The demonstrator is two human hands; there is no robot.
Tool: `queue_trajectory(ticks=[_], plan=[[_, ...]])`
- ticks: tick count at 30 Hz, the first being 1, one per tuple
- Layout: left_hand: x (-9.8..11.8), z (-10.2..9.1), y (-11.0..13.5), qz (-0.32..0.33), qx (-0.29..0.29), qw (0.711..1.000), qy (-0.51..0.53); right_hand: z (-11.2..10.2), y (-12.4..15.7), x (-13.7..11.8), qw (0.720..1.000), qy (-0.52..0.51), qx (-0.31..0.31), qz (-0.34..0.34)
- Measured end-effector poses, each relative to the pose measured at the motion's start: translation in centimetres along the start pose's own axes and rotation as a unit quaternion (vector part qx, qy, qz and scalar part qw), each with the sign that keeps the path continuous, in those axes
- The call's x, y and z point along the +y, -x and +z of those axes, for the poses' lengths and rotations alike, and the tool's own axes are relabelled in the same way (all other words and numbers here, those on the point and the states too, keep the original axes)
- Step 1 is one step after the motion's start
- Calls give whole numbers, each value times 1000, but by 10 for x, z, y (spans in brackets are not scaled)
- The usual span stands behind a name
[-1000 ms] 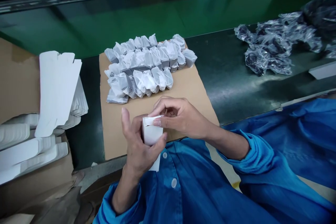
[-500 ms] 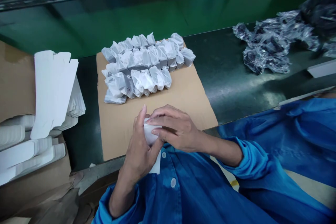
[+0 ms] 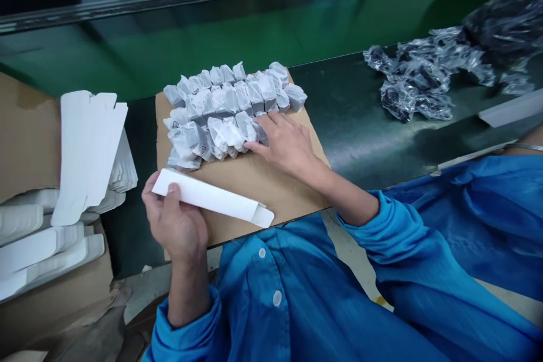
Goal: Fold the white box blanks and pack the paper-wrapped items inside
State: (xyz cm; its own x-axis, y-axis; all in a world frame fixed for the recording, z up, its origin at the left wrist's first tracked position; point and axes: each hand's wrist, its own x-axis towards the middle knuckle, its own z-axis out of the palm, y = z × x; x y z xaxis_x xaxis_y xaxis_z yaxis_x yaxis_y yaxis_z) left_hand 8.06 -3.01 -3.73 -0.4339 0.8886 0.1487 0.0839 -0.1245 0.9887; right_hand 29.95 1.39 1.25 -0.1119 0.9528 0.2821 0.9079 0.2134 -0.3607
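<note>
My left hand grips one end of a long, narrow white carton, held level over the near edge of a brown cardboard sheet. The carton's far end flap hangs open toward my chest. My right hand reaches forward onto the sheet. Its fingers touch the nearest of several small white parts wrapped in clear bags, which lie packed in rows. Whether those fingers have closed round a bag is hidden.
Flat white carton blanks are stacked on brown boxes at the left. A heap of black parts in clear bags lies at the back right on the dark green belt. A white strip sits at the right edge.
Both hands were together closing an end of the upright carton. Now the left hand has turned the carton level and moved left, while the right hand let go and reached out to the bagged parts.
</note>
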Motion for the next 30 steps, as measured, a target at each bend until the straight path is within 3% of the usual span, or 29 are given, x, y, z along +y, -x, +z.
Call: queue_trajectory(ticks=[2, 5, 7, 9, 10, 12, 16, 19, 23, 27, 30], plan=[[-1, -11, 0, 75, -13, 987, -144, 0, -10, 10, 1000, -13, -4, 26], [4, -30, 11, 209, -87, 919, -323, -8, -8, 28, 990, -111, 10, 87], [6, -39, 16, 282, -220, 865, -352, -14, 4, 41, 972, -203, 7, 116], [4, -42, 15, 333, -360, 793, -361, -18, 21, 53, 954, -268, 0, 136], [3, -41, 13, 351, -403, 761, -368, -17, 31, 58, 949, -280, -2, 143], [4, -36, 7, 377, -437, 724, -378, -14, 49, 66, 955, -264, 4, 133], [26, -8, 7, 420, -467, 680, -379, -7, 72, 69, 979, -193, -2, 60], [39, 27, 16, 450, -431, 670, -404, -6, 68, 66, 982, -183, -44, 19], [27, 67, 24, 442, -383, 683, -437, -6, 50, 65, 973, -208, -92, 37], [14, 75, 23, 437, -388, 694, -421, -5, 40, 81, 951, -270, -63, 136], [13, 73, 21, 437, -400, 693, -412, -9, 40, 91, 940, -308, -43, 142]])
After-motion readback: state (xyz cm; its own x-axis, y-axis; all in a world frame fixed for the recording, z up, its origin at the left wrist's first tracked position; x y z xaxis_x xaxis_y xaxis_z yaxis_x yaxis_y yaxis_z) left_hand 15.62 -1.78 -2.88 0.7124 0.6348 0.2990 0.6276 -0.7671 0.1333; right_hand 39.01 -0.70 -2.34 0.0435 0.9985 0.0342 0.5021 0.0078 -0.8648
